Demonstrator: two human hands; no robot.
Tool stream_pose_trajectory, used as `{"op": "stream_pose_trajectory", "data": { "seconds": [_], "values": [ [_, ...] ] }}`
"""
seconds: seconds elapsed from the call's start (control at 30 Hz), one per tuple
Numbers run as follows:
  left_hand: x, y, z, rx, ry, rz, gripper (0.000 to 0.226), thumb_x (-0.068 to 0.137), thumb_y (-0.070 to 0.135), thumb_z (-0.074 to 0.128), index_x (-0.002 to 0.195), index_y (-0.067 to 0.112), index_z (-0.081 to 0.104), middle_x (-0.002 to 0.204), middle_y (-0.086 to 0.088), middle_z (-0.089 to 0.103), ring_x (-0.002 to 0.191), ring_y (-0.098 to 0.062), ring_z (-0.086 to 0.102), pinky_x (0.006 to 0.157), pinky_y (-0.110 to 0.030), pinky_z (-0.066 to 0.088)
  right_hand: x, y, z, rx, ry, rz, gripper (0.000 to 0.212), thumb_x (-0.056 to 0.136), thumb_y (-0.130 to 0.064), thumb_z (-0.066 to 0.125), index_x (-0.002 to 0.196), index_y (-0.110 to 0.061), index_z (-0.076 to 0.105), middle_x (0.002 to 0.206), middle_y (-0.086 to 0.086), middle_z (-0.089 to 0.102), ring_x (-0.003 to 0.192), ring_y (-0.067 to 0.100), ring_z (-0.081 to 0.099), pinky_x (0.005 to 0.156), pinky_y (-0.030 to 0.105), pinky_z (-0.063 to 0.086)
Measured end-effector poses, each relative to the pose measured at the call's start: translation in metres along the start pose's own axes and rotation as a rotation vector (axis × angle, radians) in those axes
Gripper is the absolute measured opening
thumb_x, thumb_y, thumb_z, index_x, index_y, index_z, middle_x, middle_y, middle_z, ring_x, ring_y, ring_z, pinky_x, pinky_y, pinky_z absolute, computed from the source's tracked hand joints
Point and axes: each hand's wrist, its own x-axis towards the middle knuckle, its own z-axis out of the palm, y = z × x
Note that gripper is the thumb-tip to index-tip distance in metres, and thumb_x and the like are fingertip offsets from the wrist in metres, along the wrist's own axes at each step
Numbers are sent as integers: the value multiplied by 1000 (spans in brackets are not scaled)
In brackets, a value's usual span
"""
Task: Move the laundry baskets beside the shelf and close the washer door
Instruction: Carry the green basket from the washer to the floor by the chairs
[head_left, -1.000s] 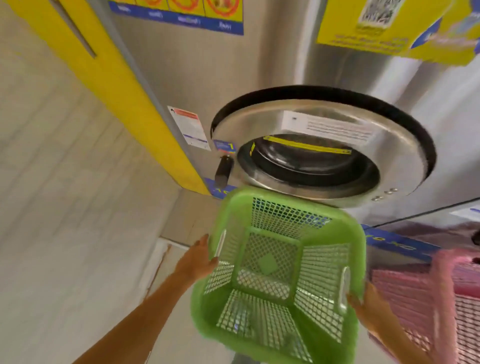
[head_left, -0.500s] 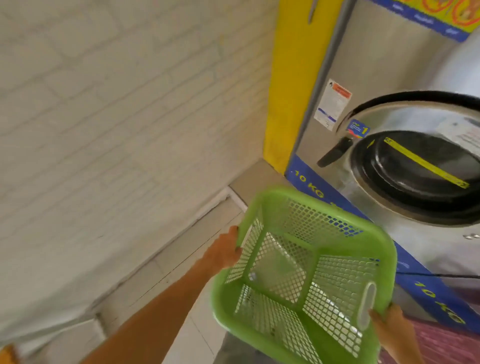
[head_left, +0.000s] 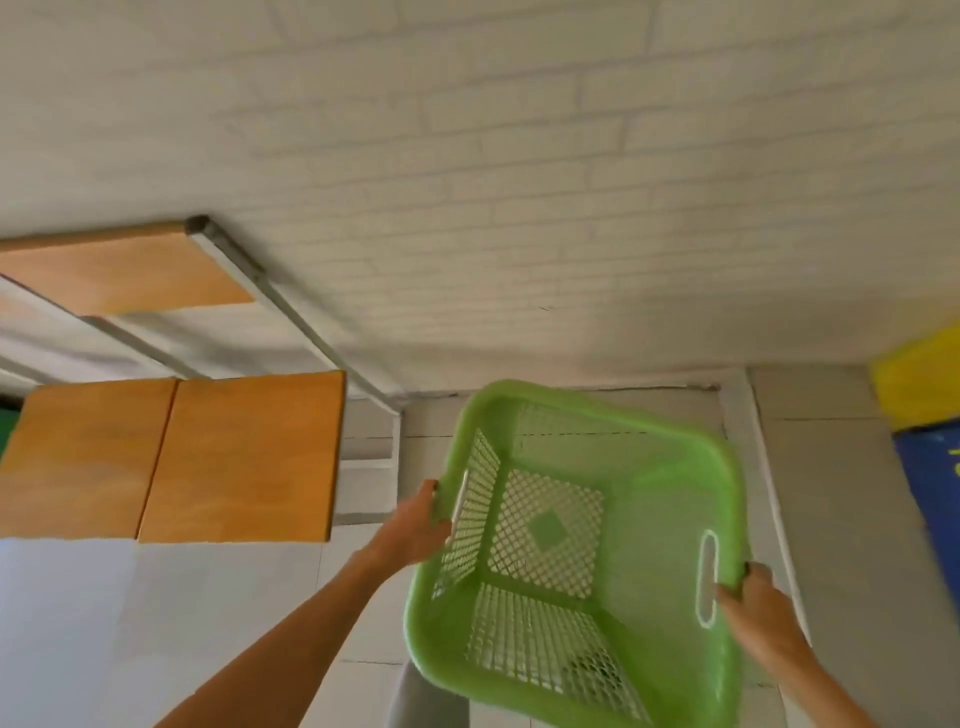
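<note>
An empty green mesh laundry basket hangs in the air at lower centre, tilted toward me. My left hand grips its left rim at the handle slot. On the opposite side my right hand holds the right rim beside the other slot. The shelf, metal-framed with orange wooden boards, stands at the left against the white brick wall, left of the basket. Only a yellow and blue corner of the washer shows at the right edge. Its door and the pink basket are out of view.
A white brick wall fills the upper frame. Pale floor tiles lie between the shelf and the washer, under the basket. The shelf's metal post runs down to the floor corner.
My view and both hands have swung left with the green basket, away from the washer door. The shelf has come into sight and the washer door and pink basket have left the frame.
</note>
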Motion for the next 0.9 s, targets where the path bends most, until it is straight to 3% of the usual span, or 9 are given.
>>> {"op": "stream_pose_trajectory", "data": {
  "seconds": [0.1, 0.23, 0.37, 0.47, 0.57, 0.67, 0.8, 0.9],
  "values": [
    [7, -66, -30, -53, 47, -46, 48, 90, 8, 58, 136, 2, 42, 114, -9, 61, 87, -17, 64, 65, -22, 56, -2, -57, 38, -60, -26, -48, 27, 93, -18, 58, 112, -2, 46, 78, 8, 62, 63, 26, 63, 49, 29, 45],
    [27, -130, -61, -121, 87, -64, 45, 91, 9, 58, 135, 3, 46, 112, -11, 64, 90, -26, 69, 74, -39, 62, -1, -114, 84, -125, -45, -81, 28, 93, -25, 58, 109, -6, 45, 87, 12, 65, 69, 28, 67, 58, 40, 57],
    [60, -175, -77, -84, 86, -32, 45, 91, 7, 59, 134, 2, 48, 105, -6, 66, 85, -24, 69, 66, -32, 61, 15, -152, 121, -134, -33, -104, 29, 93, -26, 59, 110, -6, 47, 88, 12, 65, 69, 27, 66, 59, 39, 58],
    [81, -191, -78, -64, 73, -44, 43, 91, 0, 53, 133, 1, 45, 113, -15, 64, 89, -31, 69, 59, -33, 58, 33, -175, 140, -121, -47, -96, 31, 92, -19, 59, 117, -5, 47, 96, 14, 64, 74, 29, 66, 61, 38, 57],
    [103, -202, -78, -93, 76, -35, 44, 88, -7, 52, 131, -1, 46, 114, -16, 63, 96, -31, 67, 71, -38, 62, 54, -191, 156, -107, -69, -73, 32, 90, -8, 51, 121, -8, 47, 91, 9, 61, 70, 23, 62, 55, 30, 51],
    [126, -210, -79, -116, 76, -14, 42, 88, -6, 53, 129, 0, 47, 113, -15, 64, 96, -30, 67, 70, -33, 61, 75, -202, 169, -157, -66, -86, 35, 92, -4, 45, 127, -7, 45, 88, 7, 58, 70, 23, 60, 53, 27, 46],
    [149, -217, -79, -136, 100, 21, 37, 90, -4, 55, 126, 0, 49, 111, -13, 64, 94, -28, 68, 69, -28, 60, 104, -212, 178, -209, -40, -154, 34, 94, -6, 44, 127, -5, 48, 95, 13, 62, 67, 22, 57, 51, 24, 41],
    [163, -220, -81, -112, 107, 50, 40, 89, -6, 55, 128, -2, 47, 113, -17, 63, 97, -32, 68, 74, -37, 62, 119, -218, 183, -210, -21, -195, 31, 96, -11, 45, 126, -5, 50, 106, 18, 66, 73, 27, 58, 58, 26, 45]
  ]
}}
